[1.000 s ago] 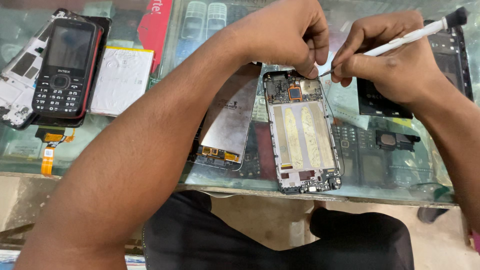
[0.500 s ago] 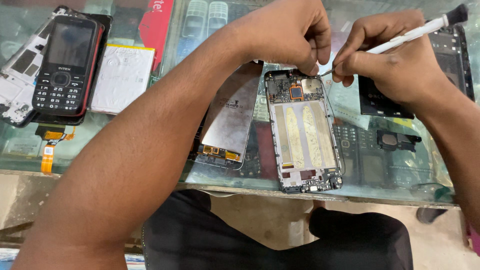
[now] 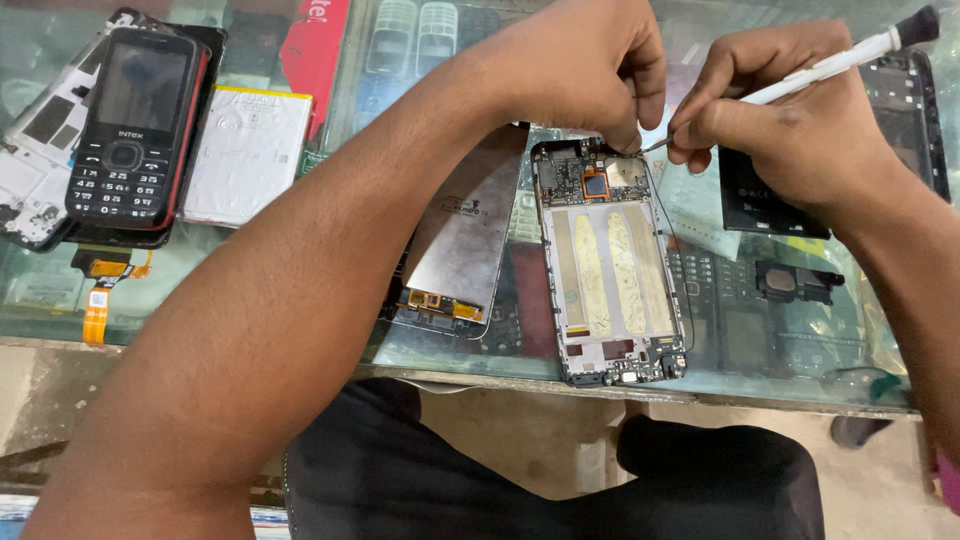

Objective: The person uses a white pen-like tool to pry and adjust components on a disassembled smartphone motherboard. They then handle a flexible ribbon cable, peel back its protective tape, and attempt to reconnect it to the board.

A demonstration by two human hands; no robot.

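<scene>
Barely moved since prev frame: my right hand [image 3: 790, 125] grips white tool [image 3: 800, 75], tip at opened phone [image 3: 612, 260] top; left hand [image 3: 590, 60] curled, pinning frame. Keep strokes light.

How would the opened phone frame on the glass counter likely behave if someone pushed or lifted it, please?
The opened phone frame lies flat and thin, so it would probably slide on the glass counter rather than tip. Its exposed board suggests fragility. The left hand steadying it hints it shifts easily.

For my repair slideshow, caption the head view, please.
Left hand steadies opened phone; right hand applies white tool.
</scene>
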